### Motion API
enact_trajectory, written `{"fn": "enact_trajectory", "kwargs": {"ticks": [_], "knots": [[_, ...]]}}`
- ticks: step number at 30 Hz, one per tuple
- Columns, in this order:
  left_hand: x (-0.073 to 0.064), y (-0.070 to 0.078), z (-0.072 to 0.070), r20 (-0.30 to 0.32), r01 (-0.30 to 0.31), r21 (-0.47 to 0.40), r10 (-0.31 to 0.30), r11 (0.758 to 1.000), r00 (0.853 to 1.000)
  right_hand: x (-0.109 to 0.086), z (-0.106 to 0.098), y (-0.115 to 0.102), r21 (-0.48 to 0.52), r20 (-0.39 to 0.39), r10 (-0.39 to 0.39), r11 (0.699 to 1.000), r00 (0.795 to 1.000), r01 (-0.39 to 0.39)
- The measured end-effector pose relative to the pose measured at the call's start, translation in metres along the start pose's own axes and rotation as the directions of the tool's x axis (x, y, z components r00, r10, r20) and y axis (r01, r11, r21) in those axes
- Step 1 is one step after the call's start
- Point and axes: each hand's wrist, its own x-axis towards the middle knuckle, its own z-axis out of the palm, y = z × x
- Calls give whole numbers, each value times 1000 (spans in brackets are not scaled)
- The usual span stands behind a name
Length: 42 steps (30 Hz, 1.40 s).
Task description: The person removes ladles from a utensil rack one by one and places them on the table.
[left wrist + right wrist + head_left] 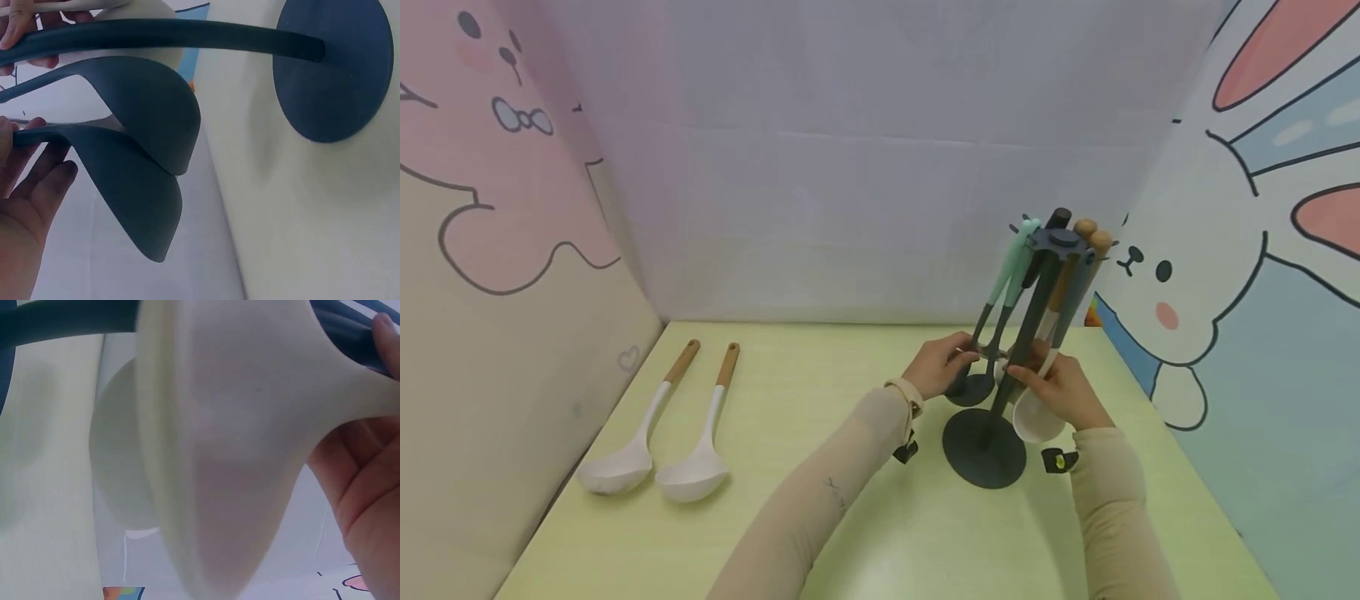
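Observation:
A dark utensil stand with a round base [985,467] leans toward the upper right in the head view, utensils hanging around its top [1063,237]. My left hand [943,367] pinches the neck of a dark ladle [134,194] with a mint handle. Just beside that one hangs a second dark ladle [144,103]. My right hand [1063,387] holds the stand's pole [187,34], thumb against it, and its palm lies behind the neck of a white ladle [250,437]. Behind this ladle, another pale rounded utensil [119,450] is partly hidden.
Two white ladles with wooden handles lie on the left of the table: one farther left [617,471], one nearer the middle [696,479]. A pale curtain [850,208] closes off the back, and printed cloth panels [1210,292] flank the table.

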Motion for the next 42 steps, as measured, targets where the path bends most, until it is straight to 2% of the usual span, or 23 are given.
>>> {"fn": "enact_trajectory", "kwargs": {"ticks": [15, 21, 26, 31, 36, 39, 42], "knots": [[-12, -11, -34, -11, 20, 91, -19, 996, 1000, -3, -1, 1, 8, -5, -5, 1000, 1000, 5], [-20, -17, -51, -52, 63, 87, -58, 994, 997, -4, 1, 1, 35, -13, -30, 999, 999, 30], [-27, -22, -64, -99, 69, 59, -63, 996, 993, -4, 4, 1, 44, -16, -31, 999, 999, 31], [-32, -25, -81, -197, 62, 23, -56, 998, 979, -4, 4, -1, 45, -9, -26, 999, 1000, 26], [-35, -26, -96, -229, 49, 62, -33, 997, 973, -4, 3, -1, 32, -12, -15, 999, 1000, 15], [-37, -27, -102, -270, 88, 40, -74, 995, 960, -4, 3, -2, 40, -12, -10, 999, 1000, 10], [-40, -30, -106, -325, 147, 18, -133, 989, 936, -3, 3, -3, 61, -10, -4, 998, 1000, 4]]}}
